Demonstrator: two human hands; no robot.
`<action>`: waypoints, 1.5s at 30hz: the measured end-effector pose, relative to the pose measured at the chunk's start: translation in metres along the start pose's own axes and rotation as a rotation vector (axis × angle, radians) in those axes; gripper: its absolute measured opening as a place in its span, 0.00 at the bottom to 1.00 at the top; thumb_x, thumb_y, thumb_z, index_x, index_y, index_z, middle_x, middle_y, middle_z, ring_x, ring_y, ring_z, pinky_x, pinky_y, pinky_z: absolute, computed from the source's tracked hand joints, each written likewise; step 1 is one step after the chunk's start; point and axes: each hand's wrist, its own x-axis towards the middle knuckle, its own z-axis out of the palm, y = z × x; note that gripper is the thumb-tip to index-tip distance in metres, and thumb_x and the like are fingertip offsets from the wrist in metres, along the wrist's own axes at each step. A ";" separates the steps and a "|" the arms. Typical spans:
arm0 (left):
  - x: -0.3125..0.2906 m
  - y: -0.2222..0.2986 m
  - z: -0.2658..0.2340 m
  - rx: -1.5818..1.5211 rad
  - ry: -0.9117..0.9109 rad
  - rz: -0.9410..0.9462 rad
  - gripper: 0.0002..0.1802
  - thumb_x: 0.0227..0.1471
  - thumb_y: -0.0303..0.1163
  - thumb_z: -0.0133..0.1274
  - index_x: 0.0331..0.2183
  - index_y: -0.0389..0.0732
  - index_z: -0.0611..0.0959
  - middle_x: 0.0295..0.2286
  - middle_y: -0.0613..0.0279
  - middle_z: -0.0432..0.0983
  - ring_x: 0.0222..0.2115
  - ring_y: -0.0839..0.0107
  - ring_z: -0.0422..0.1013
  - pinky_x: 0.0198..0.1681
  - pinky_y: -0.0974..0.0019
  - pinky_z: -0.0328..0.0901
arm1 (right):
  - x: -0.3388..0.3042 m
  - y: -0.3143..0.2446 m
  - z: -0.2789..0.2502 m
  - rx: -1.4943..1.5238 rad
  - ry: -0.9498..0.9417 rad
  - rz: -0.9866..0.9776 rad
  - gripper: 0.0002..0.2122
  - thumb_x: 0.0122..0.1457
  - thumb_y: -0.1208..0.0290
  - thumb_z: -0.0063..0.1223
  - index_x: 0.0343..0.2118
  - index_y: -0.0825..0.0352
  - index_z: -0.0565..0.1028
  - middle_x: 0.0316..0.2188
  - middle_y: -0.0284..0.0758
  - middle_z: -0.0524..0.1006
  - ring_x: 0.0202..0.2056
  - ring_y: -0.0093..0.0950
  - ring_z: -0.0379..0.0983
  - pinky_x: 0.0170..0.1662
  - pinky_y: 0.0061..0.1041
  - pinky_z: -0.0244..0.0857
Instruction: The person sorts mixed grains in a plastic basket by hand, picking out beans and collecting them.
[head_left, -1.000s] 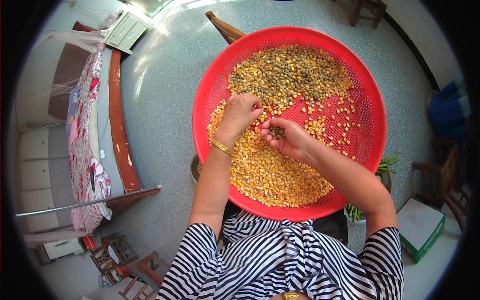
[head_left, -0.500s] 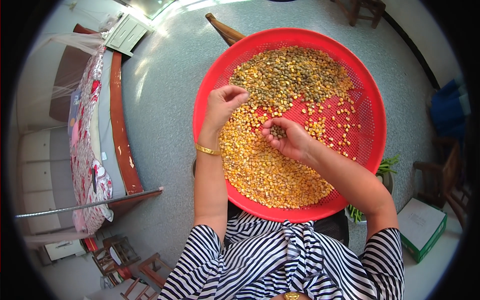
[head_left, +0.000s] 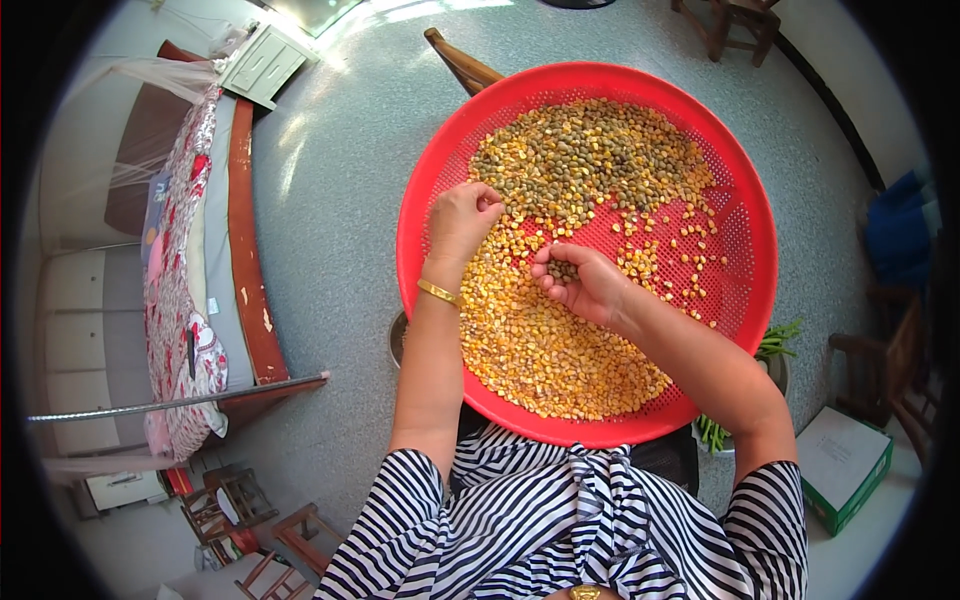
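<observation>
A round red perforated basket (head_left: 762,250) lies in front of me. Yellow corn kernels (head_left: 560,350) cover its near part, while greenish-brown beans mixed with corn form a pile (head_left: 595,150) at the far side. My left hand (head_left: 462,222), with a gold bracelet at the wrist, is above the left edge of that pile. Its fingers are pinched together, and anything between them is too small to tell. Curled palm-up over the middle, my right hand (head_left: 598,288) holds a small heap of beans (head_left: 563,271).
A wooden leg (head_left: 460,62) sticks out behind the basket. Green stalks (head_left: 778,340) and a green-and-white box (head_left: 845,465) are at right. A metal bowl (head_left: 397,335) shows beside the basket's left rim. Further left stands a bed (head_left: 245,250); wooden chairs (head_left: 230,500) are at lower left.
My left hand's fingers have curled in more tightly at the pile's left edge. My right hand still cups the beans. The whole view has shifted slightly.
</observation>
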 end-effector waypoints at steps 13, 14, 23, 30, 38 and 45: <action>0.000 0.001 0.009 0.190 0.063 0.212 0.06 0.36 0.31 0.56 0.24 0.42 0.80 0.20 0.62 0.73 0.20 0.71 0.70 0.26 0.68 0.64 | 0.003 0.001 -0.002 -0.009 -0.004 -0.007 0.09 0.58 0.70 0.33 0.29 0.67 0.67 0.24 0.32 0.70 0.22 0.20 0.67 0.24 0.14 0.66; 0.001 0.001 0.009 0.192 0.057 0.203 0.06 0.36 0.31 0.56 0.24 0.42 0.81 0.19 0.63 0.73 0.20 0.73 0.70 0.25 0.70 0.64 | 0.002 0.001 -0.002 -0.010 -0.004 -0.007 0.09 0.58 0.70 0.33 0.29 0.67 0.67 0.24 0.32 0.70 0.22 0.20 0.67 0.24 0.14 0.66; -0.004 0.008 -0.024 -0.925 -0.235 -0.070 0.06 0.41 0.24 0.56 0.27 0.36 0.80 0.24 0.68 0.75 0.26 0.80 0.69 0.30 0.77 0.64 | 0.002 0.000 -0.002 0.016 -0.009 0.000 0.10 0.59 0.69 0.33 0.29 0.68 0.67 0.24 0.33 0.70 0.22 0.20 0.67 0.24 0.15 0.66; -0.004 0.012 -0.019 -0.778 -0.309 -0.037 0.06 0.41 0.25 0.56 0.27 0.36 0.80 0.23 0.67 0.75 0.25 0.81 0.69 0.29 0.78 0.64 | 0.002 -0.002 -0.002 0.137 0.002 0.010 0.11 0.59 0.69 0.32 0.30 0.68 0.67 0.24 0.34 0.71 0.23 0.20 0.67 0.24 0.14 0.67; -0.001 -0.006 -0.002 0.025 -0.008 0.075 0.07 0.35 0.33 0.57 0.23 0.42 0.81 0.21 0.60 0.75 0.22 0.67 0.71 0.28 0.65 0.65 | 0.002 -0.001 0.000 0.064 0.014 0.010 0.10 0.59 0.70 0.31 0.31 0.69 0.66 0.25 0.34 0.70 0.23 0.20 0.67 0.25 0.14 0.66; -0.002 -0.004 0.003 0.120 -0.029 0.114 0.06 0.36 0.30 0.56 0.23 0.40 0.80 0.21 0.60 0.74 0.22 0.69 0.71 0.27 0.67 0.65 | 0.003 0.000 -0.002 0.058 0.005 0.004 0.10 0.59 0.70 0.31 0.30 0.68 0.67 0.25 0.34 0.70 0.23 0.20 0.66 0.25 0.14 0.66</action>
